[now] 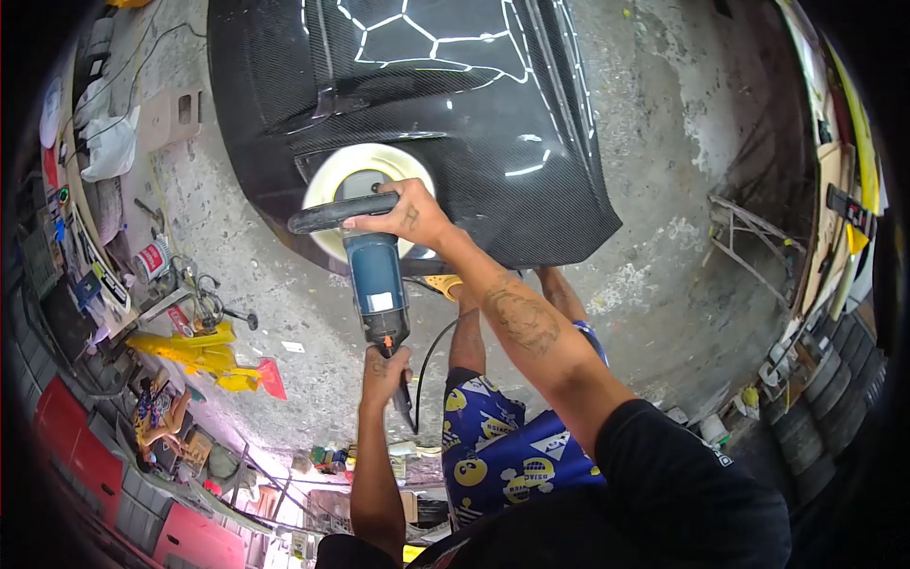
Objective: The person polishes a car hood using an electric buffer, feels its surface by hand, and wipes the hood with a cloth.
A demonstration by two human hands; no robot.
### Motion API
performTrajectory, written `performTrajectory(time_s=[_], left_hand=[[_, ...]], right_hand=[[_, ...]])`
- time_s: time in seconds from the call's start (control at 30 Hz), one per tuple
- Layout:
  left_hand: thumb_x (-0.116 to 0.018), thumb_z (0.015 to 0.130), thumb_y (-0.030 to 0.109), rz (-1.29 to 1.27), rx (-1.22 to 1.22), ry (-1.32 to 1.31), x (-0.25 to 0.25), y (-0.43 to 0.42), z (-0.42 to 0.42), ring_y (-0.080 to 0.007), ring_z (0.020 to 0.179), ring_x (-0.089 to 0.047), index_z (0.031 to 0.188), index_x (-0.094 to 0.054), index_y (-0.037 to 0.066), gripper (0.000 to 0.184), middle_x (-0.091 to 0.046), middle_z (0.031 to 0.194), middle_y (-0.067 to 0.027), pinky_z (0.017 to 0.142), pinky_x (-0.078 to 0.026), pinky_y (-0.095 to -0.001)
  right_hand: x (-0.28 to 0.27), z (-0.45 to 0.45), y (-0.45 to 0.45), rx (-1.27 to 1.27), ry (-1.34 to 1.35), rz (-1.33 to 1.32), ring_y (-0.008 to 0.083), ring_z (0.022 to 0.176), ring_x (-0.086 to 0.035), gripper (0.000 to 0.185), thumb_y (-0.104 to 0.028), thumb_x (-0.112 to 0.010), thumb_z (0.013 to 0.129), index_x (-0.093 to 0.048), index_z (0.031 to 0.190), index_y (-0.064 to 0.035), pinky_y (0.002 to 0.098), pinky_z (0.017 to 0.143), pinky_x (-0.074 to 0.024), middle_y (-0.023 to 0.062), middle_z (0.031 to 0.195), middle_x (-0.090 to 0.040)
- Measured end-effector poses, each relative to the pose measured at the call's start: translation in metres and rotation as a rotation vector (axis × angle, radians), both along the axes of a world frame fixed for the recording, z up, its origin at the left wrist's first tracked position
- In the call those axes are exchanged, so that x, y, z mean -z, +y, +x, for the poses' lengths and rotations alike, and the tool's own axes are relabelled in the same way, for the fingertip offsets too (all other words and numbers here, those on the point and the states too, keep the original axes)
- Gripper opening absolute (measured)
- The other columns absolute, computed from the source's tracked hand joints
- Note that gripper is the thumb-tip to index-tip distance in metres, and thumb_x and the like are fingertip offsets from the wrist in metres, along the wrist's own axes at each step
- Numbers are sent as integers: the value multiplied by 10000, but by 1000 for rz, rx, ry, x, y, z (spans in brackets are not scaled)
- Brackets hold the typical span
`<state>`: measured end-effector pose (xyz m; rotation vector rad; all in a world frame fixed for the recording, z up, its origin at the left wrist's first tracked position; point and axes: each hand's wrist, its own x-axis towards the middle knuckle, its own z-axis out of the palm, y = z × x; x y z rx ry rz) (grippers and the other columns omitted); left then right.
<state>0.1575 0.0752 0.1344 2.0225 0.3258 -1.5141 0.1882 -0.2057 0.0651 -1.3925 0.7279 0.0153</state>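
Note:
A blue and black rotary polisher (375, 275) is held out in front of me by both hands. My left hand (382, 375) is closed around its rear handle, near the cord. My right hand (409, 213) grips the black front handle (322, 215), with the fingers wrapped over it. The polisher's wide pale pad (327, 178) lies over the near left corner of a glossy black carbon-fibre car hood (531, 204). The machine's head hides part of the pad. Hexagonal lights reflect in the hood's far surface.
The black cord (428, 356) hangs beside my leg. On the concrete floor (654, 190) at left lie yellow parts (185, 351), a red-and-white can (152, 258) and cables. A metal frame (749, 242) stands at right. Clutter lines the walls.

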Motion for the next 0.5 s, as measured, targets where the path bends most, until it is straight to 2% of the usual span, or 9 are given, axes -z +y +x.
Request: performTrajectory(time_s=[0.07, 0.13, 0.2, 0.27, 0.3, 0.37, 0.47, 0.5], left_hand=[[-683, 832, 198, -28, 49, -19, -2, -19, -24, -147, 474, -583, 773, -600, 22, 203, -598, 599, -40, 466, -433, -312], [-698, 824, 215, -35, 61, -3, -13, -52, -51, -140, 476, -586, 741, -616, 28, 220, -601, 580, -39, 462, -424, -318], [-709, 818, 229, -13, 145, 29, -18, -83, -74, -169, 479, -599, 755, -635, 3, 246, -610, 568, -65, 482, -445, -346], [-708, 810, 239, -59, 220, 6, -4, -94, -102, -234, 553, -651, 814, -662, -27, 270, -645, 615, -118, 561, -496, -392], [-710, 806, 240, -117, 223, -38, -5, -109, -110, -286, 660, -693, 888, -677, -42, 296, -671, 680, -162, 659, -529, -419], [-714, 802, 230, -212, 357, -158, 17, -121, -123, -301, 706, -702, 919, -680, -43, 299, -680, 711, -173, 687, -531, -423], [-724, 802, 226, -106, 375, -107, 14, -137, -130, -279, 667, -686, 924, -675, -45, 301, -672, 691, -141, 651, -529, -412], [-724, 801, 231, -76, 316, -34, 2, -147, -121, -262, 638, -676, 899, -674, -43, 296, -664, 673, -126, 624, -526, -404]], right_hand=[[38, -30, -2, 81, -89, -264, 259, 831, -692, 639, -445, -909, 656, -727, 912, 111, 336, 815, -537, 185, 854, -722], [30, -67, -25, 176, -82, -141, 200, 731, -675, 523, -393, -914, 668, -734, 844, 66, 313, 717, -538, 131, 791, -719], [10, -102, -58, 176, -17, -56, 134, 644, -629, 445, -357, -914, 676, -724, 782, 30, 284, 615, -505, 74, 719, -695], [-5, -132, -87, 194, 48, -47, 101, 625, -596, 399, -335, -900, 697, -710, 745, 12, 263, 572, -468, 42, 683, -668], [-2, -148, -98, 229, 74, -50, 93, 619, -585, 377, -318, -892, 707, -711, 745, 11, 259, 567, -460, 31, 672, -659], [-2, -173, -121, 276, 104, -80, 78, 604, -564, 327, -276, -873, 727, -712, 741, 9, 247, 559, -449, 10, 655, -647], [-3, -180, -144, 307, 101, -72, 91, 629, -607, 337, -283, -871, 735, -720, 754, 18, 263, 587, -486, 25, 678, -676], [-1, -173, -150, 262, 96, -71, 97, 632, -617, 347, -293, -878, 732, -725, 764, 17, 267, 593, -495, 31, 688, -683]])
